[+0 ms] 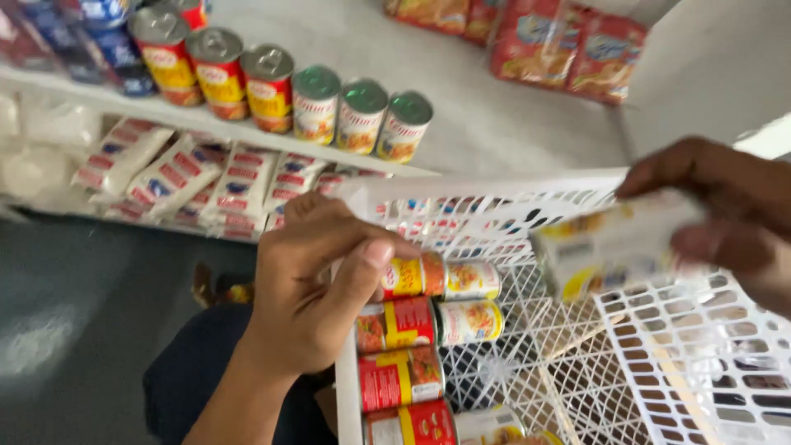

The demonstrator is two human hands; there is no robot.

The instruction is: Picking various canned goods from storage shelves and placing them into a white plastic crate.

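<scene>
The fingers of my right hand are closed around a small pale packet with yellow marks, which I hold in the air above the white plastic basket; the packet is blurred, so I cannot tell more about it. My left hand grips the near rim of the same basket, the fingers curled over the edge and the thumb pressed along the side, just beside the top can. Inside the basket, close to my left hand, lie several cans on their sides in a column: red and yellow cans next to the rim, and pale cans touching their ends. The basket wall and bottom are an open white grid. Behind the basket there is a white shelf with a row of upright cans, some with red and yellow labels and some with green lids. At the back of this shelf lie red and orange bags. On the lower shelf, to the left, white packets with red marks are piled together. Below my arm the grey floor is visible.
</scene>
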